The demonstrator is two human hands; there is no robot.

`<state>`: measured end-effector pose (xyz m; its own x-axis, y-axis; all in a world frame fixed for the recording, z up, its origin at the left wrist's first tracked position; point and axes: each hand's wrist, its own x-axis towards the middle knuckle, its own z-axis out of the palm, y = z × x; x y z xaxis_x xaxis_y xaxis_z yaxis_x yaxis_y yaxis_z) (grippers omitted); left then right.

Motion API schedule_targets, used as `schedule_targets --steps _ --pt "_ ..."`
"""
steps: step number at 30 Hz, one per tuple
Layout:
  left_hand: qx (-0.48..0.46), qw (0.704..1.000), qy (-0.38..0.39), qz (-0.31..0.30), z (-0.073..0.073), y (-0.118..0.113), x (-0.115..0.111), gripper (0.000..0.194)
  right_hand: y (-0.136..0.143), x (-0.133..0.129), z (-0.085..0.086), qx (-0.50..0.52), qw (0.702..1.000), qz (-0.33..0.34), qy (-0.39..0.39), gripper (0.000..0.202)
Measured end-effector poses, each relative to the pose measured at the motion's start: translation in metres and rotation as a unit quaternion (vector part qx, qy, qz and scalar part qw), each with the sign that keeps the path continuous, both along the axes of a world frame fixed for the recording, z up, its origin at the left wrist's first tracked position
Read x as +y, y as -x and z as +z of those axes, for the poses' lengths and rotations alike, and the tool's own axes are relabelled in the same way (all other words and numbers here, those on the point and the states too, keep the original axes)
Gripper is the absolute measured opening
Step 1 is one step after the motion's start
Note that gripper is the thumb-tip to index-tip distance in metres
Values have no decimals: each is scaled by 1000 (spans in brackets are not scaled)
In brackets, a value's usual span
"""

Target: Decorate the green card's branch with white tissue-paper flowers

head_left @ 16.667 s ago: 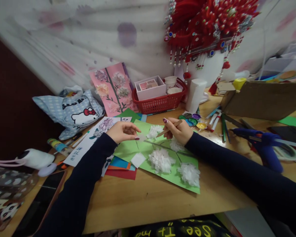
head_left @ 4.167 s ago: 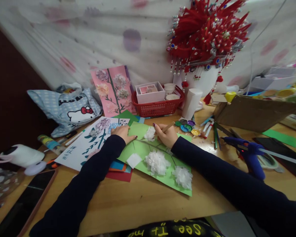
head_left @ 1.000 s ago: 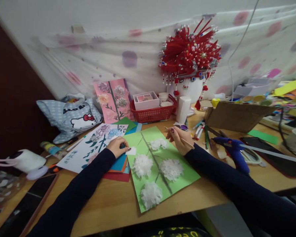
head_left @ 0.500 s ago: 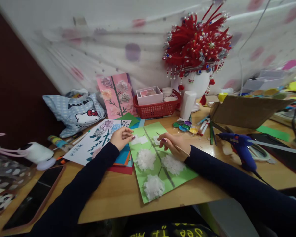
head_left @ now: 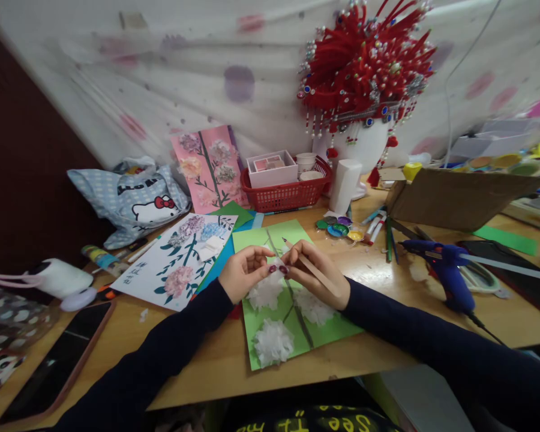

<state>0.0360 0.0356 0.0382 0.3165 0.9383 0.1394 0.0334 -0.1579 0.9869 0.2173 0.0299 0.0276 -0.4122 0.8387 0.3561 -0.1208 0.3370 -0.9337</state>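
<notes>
Over a light green card (head_left: 333,343), my two hands meet at the fingertips. My left hand (head_left: 243,273) pinches a small piece of thin white paper (head_left: 278,263). In my right hand (head_left: 319,273) a thin wooden stick (head_left: 314,271) with a dark pointed tip lies slanted, while thumb and fingertips also touch the white paper. Ruffled white paper flowers (head_left: 273,342) sit on the card beside a painted grey-brown stem (head_left: 302,324). Part of the card is hidden under my hands. White paper pieces (head_left: 211,248) lie on a flower picture (head_left: 139,273) to the left.
Behind stand a pink flower picture (head_left: 207,174), a red basket (head_left: 283,195) and a white paper roll (head_left: 345,186). Paint pots (head_left: 339,230), markers (head_left: 377,228) and a blue glue gun (head_left: 450,273) lie to the right. A phone (head_left: 56,363) lies at the left front.
My left hand has moved right to meet my right hand, and both now touch a white paper piece. The loose white pieces moved from the green card onto the flower picture.
</notes>
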Motion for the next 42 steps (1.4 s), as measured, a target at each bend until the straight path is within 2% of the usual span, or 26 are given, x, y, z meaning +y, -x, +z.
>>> schedule_targets --steps 4,9,15,17,24,36,42 --pt "28 1000 -1 4 -1 1 -1 42 0 2 -1 11 1000 -7 -10 26" --pt "37 999 5 9 0 1 -2 39 -1 2 -1 -27 999 -15 -44 23" --pt "21 999 29 33 -2 3 -1 41 -3 -6 7 -51 981 -111 -154 22" --pt "22 999 28 38 -2 3 -2 40 -4 -10 10 -51 982 -106 -144 22" --pt "20 999 6 24 -1 -1 -11 38 -1 -17 10 -54 995 -14 -82 21" --pt "92 996 -14 5 -6 -2 -13 38 5 -15 5 -69 997 -12 -44 22" --pt "52 998 15 -20 -7 -1 -10 36 2 -15 2 -52 998 -2 -20 23"
